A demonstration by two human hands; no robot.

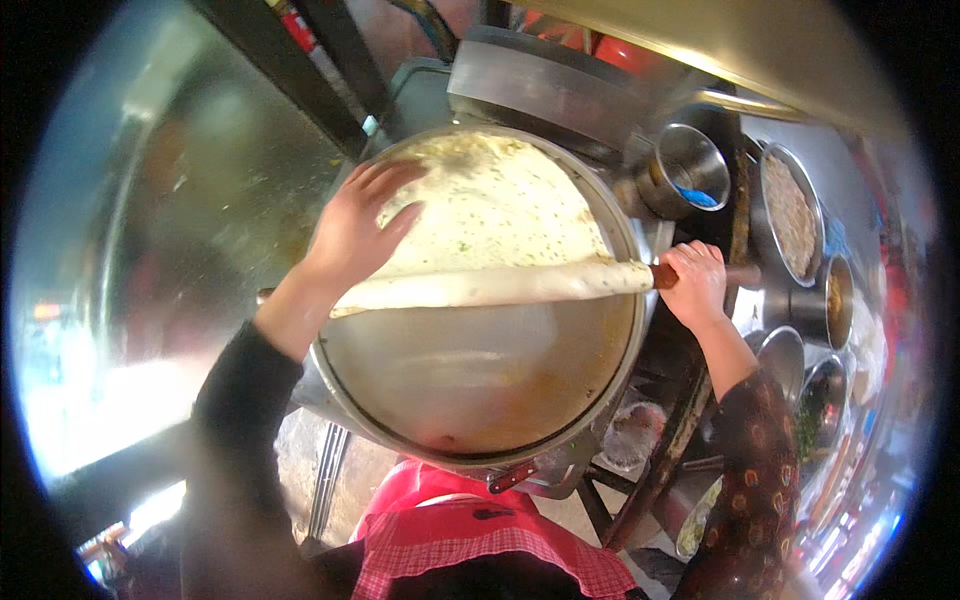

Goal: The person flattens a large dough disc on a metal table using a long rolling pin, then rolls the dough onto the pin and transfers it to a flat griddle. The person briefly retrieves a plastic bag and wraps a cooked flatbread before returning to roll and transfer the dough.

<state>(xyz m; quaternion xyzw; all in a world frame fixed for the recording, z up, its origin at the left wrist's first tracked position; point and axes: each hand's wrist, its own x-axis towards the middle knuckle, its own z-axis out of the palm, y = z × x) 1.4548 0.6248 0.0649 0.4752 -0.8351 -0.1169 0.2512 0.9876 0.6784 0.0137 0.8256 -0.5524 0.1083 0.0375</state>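
A large sheet of pale dough [487,217] flecked with green covers the far half of a round metal griddle [480,375]. Its near part is wrapped around a wooden rolling pin [664,276], which lies across the griddle from left to right. My right hand [694,281] grips the pin's right end, just past the griddle's rim. Over the left part of the sheet is my left hand [367,217], blurred, fingers apart, holding nothing; whether it touches the dough I cannot tell. My left wrist hides much of the pin's left end.
To the right stand a metal pot [690,169] with something blue inside, a bowl of pale minced filling [789,210] and a bowl of chopped greens [817,412]. A metal panel [540,90] rises behind the griddle. A red-handled tool [513,476] sits at its near rim.
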